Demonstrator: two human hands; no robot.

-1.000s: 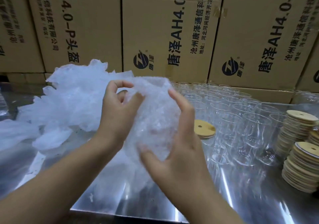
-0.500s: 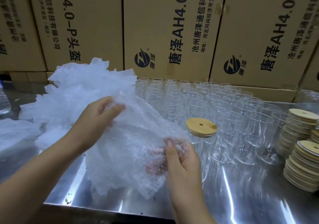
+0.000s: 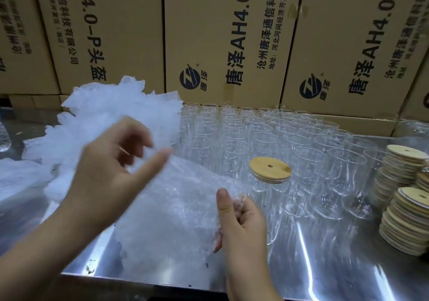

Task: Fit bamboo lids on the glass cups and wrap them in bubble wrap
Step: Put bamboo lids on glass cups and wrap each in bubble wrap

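The right hand (image 3: 241, 221) pinches the right edge of the wrap (image 3: 167, 219), thumb over curled fingers; the sheet slopes over the table (image 3: 325, 266), long axis running near to far; the blurred left hand (image 3: 111, 166) hovers above it, fingers spread; the lidded cup (image 3: 270, 191) stands upright just beside.

Tally at the steel table (image 3: 325, 266).
One bubble wrap sheet (image 3: 167, 219), one loose bubble wrap heap (image 3: 104, 119); one lidded cup (image 3: 270, 170); open glass cups (image 3: 234, 152) in rows, dozens, too crowded to count; three stacks of bamboo lids (image 3: 404, 161); at least four cardboard boxes (image 3: 227, 34).
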